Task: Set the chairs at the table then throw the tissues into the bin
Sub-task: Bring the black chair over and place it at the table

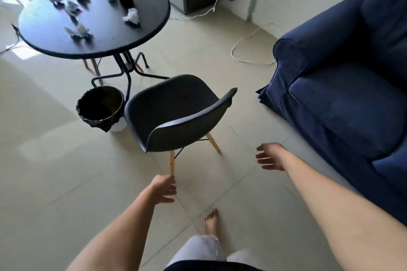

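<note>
Your fingers on both sides are spread and loosely curled, holding nothing. The left hand (164, 189) hangs just below the foot of the chair's near wooden leg; the right hand (269, 157) sits off to the chair's right, palm turned inward, apart from it. Both arms are stretched forward and down.

The chair (176, 112) stands short of the table (94, 17), its backrest toward you, with the bin (100, 103) just beside its left edge. Its moulded shell looks stiff and smooth and the splayed legs slender, so it should be light. The curved top rim of the backrest is likely your best hold, one hand at each end. A crumpled tissue (132, 16) lies on the table, beyond the chair.
</note>
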Available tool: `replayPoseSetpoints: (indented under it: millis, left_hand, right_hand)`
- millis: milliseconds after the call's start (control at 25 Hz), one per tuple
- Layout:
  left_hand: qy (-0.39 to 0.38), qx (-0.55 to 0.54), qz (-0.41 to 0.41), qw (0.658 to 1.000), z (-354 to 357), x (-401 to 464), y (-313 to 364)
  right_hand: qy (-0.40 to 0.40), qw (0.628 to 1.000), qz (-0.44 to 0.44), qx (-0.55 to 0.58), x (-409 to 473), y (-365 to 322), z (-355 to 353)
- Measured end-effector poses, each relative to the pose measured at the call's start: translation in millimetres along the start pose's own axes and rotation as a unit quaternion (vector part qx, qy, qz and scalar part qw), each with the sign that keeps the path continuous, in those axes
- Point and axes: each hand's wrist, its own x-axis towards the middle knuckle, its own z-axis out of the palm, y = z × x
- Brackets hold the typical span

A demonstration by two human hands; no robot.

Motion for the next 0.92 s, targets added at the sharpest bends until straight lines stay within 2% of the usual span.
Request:
replayPoseSetpoints:
  millis: [240, 440, 560, 720, 840, 920]
  left_hand:
    - [0.043, -0.147, -0.019, 0.988, -18, -10, 12]
    - [0.091, -0.29, -0.035, 0.952, -30, -14, 34]
    - [0.12, -0.372, -0.032, 0.92, -38, -11, 61]
    - [0.169, -0.451, -0.046, 0.875, -48, -4, 99]
    - [0.138, -0.498, -0.084, 0.852, -55, 4, 121]
    - [0.095, -0.512, -0.096, 0.848, -57, 14, 126]
  right_hand:
    - [-0.056, 0.996, -0.011, -0.069, 27, -68, 13]
    - [-0.074, 0.993, -0.014, -0.089, 59, -118, 12]
    - [-0.091, 0.995, 0.009, -0.025, 78, -151, 10]
    - [-0.175, 0.98, 0.065, 0.064, 95, -199, 13]
    - [-0.251, 0.951, 0.118, 0.135, 103, -218, 19]
    - [-0.3, 0.936, 0.134, 0.127, 106, -224, 27]
